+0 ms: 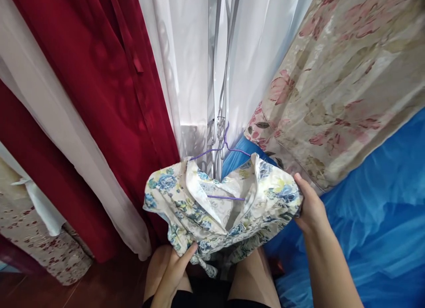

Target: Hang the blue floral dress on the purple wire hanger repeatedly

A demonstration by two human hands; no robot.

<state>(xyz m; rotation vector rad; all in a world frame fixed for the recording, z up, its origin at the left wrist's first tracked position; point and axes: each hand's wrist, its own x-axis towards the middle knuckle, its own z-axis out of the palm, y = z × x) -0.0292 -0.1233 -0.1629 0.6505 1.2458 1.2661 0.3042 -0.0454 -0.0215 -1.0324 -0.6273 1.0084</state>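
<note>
A white dress [206,219] with blue and yellow flowers hangs on a purple wire hanger [226,142] in front of me. Its neckline is open in a V, and the hanger's lower bar shows inside. My right hand [310,204] grips the garment's right shoulder edge, thumb on top and the other fingers mostly hidden behind. Lower down, my left hand [179,263] pinches the left side of the fabric with the thumb in front. The garment's lower part is folded out of sight above my legs.
Red curtain-like cloth [99,77] and white cloth [189,55] hang at the left and centre. On the right are a pink-flowered fabric [348,91] and bulky blue tulle [375,201]. Thin white straps [217,77] dangle behind the hanger. Brown floor tiles [106,286] show at lower left.
</note>
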